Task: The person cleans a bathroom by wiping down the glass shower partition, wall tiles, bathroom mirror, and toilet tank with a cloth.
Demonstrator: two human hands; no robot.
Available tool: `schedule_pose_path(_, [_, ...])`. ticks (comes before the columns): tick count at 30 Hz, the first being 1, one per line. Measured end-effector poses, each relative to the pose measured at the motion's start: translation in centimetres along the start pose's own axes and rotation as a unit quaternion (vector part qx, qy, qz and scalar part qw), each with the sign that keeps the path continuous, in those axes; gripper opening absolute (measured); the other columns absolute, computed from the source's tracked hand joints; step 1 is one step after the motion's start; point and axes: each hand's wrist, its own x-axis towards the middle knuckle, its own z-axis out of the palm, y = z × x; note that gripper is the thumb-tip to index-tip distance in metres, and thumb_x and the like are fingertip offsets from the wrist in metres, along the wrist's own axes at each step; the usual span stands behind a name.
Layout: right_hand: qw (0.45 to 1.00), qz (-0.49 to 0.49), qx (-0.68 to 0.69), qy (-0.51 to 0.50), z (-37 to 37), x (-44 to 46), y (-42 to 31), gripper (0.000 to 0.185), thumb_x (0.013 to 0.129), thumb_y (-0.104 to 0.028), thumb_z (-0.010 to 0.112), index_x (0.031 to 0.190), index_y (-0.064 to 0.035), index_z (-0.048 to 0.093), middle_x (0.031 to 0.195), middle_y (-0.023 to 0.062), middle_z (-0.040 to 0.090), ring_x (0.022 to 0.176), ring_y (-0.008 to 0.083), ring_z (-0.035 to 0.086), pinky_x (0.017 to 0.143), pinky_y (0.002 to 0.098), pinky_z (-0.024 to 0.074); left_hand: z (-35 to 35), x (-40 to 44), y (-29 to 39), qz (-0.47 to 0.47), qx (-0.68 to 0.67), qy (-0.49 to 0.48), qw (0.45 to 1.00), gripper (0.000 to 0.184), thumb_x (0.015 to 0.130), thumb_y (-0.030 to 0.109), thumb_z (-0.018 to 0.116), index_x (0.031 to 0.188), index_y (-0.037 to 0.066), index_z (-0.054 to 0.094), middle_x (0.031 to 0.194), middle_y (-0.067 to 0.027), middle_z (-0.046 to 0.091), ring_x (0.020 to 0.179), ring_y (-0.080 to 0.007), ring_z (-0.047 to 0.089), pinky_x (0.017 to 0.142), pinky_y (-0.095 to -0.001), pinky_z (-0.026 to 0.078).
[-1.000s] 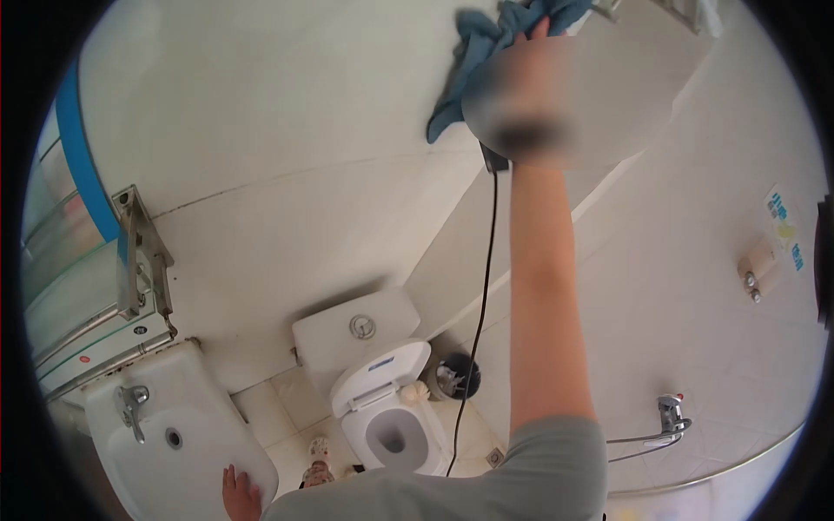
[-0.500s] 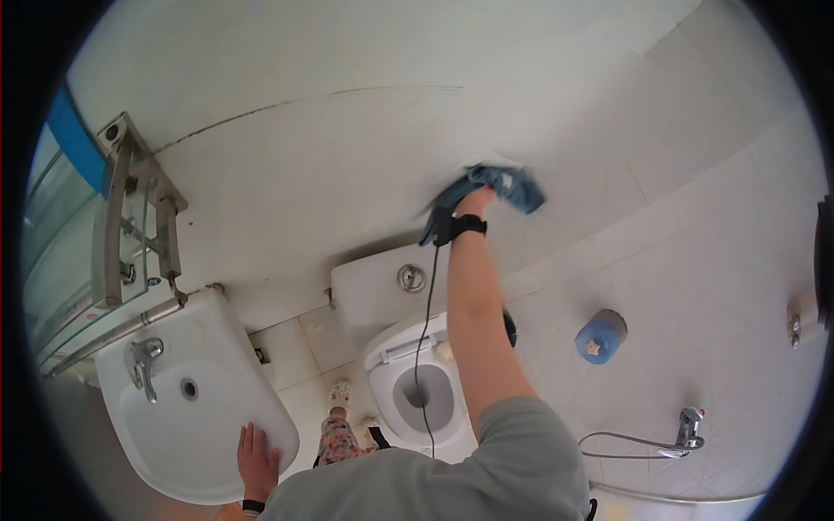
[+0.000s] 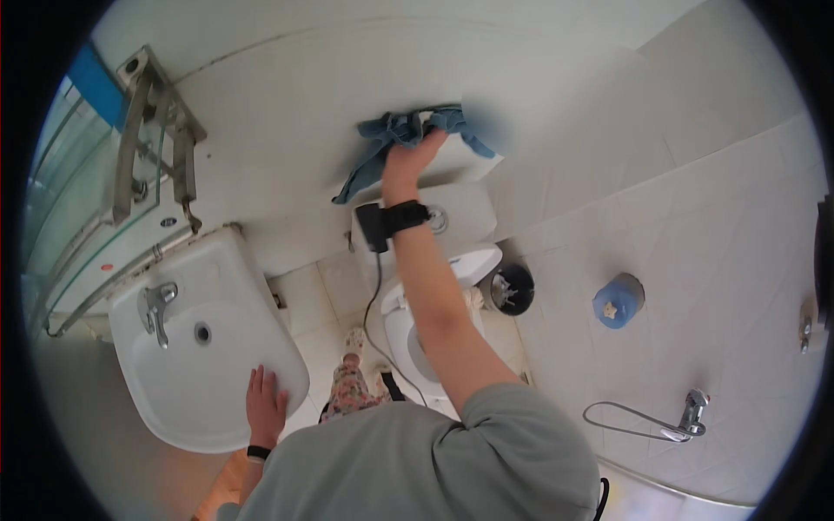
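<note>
A crumpled blue cloth point(image 3: 400, 130) lies against the white wall above the toilet tank. My right hand point(image 3: 417, 158) presses on it, its fingertips partly hidden in the folds. A black device on a wrist strap, with a cable running down, sits on that wrist. At the lower left, my left hand point(image 3: 266, 404) rests on the right rim of the white sink point(image 3: 282, 369), its fingers laid flat and holding nothing.
Below the cloth stand the toilet tank point(image 3: 473, 208) and open toilet, a black bin point(image 3: 519, 300) beside them. A metal-framed glass shelf point(image 3: 109, 252) juts out above the sink. On the right wall are a blue holder point(image 3: 618, 302) and a shower tap point(image 3: 693, 415).
My right hand and the cloth have come down from high on the wall, then shifted left along it above the tank. My left hand stays on the sink rim while the view has shifted.
</note>
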Motion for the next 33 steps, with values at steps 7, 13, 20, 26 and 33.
schedule_pose_path(7, [0.906,0.058,-0.274,-0.318,-11.6,4.9,7.8,0.036,0.089,-0.012,0.051,0.123,-0.0019,0.059,0.113,0.0239,0.060,0.106,0.0429,0.056,0.088,0.0461,0.0470,-0.4,0.1,0.4,-0.016,-0.010,0.008,1.000,0.048,0.091,0.029,0.056,0.128,0.000,0.051,0.144,-0.0233,0.041,0.134,-0.0431,0.036,0.109,-0.0499,0.033])
schedule_pose_path(13, [0.659,0.179,-0.574,-0.452,-11.9,-0.2,11.1,0.033,0.084,-0.027,0.056,0.108,-0.0075,0.067,0.116,0.0204,0.063,0.111,0.0370,0.060,0.086,0.0451,0.0509,-0.7,0.2,0.5,-0.013,-0.013,0.005,1.000,0.049,0.089,0.027,0.058,0.129,0.000,0.050,0.144,-0.0230,0.041,0.135,-0.0426,0.035,0.110,-0.0491,0.032])
schedule_pose_path(20, [0.636,-0.050,-0.487,-0.597,-8.1,-8.5,5.6,0.022,0.084,-0.022,0.055,0.097,-0.0140,0.071,0.095,0.0119,0.069,0.088,0.0338,0.068,0.070,0.0459,0.0526,-0.6,0.3,0.6,-0.019,-0.017,-0.009,1.000,0.050,0.092,0.032,0.055,0.129,-0.001,0.050,0.144,-0.0223,0.041,0.135,-0.0427,0.035,0.109,-0.0492,0.032])
schedule_pose_path(26, [0.686,-0.118,-0.427,-0.578,-10.4,-13.5,1.3,0.021,0.085,-0.018,0.055,0.102,-0.0109,0.067,0.098,0.0121,0.064,0.088,0.0280,0.063,0.071,0.0436,0.0470,-0.6,0.3,0.6,-0.020,-0.007,-0.010,1.000,0.049,0.094,0.033,0.052,0.129,0.000,0.051,0.144,-0.0221,0.042,0.135,-0.0420,0.036,0.110,-0.0489,0.032])
schedule_pose_path(33, [0.707,-0.120,-0.413,-0.562,-12.9,-9.8,4.7,0.022,0.086,-0.017,0.055,0.100,-0.0069,0.067,0.098,0.0149,0.062,0.085,0.0310,0.063,0.070,0.0430,0.0509,-0.1,0.1,0.0,-0.025,-0.015,-0.004,1.000,0.046,0.092,0.029,0.054,0.128,0.000,0.052,0.143,-0.0221,0.043,0.134,-0.0416,0.036,0.110,-0.0484,0.032])
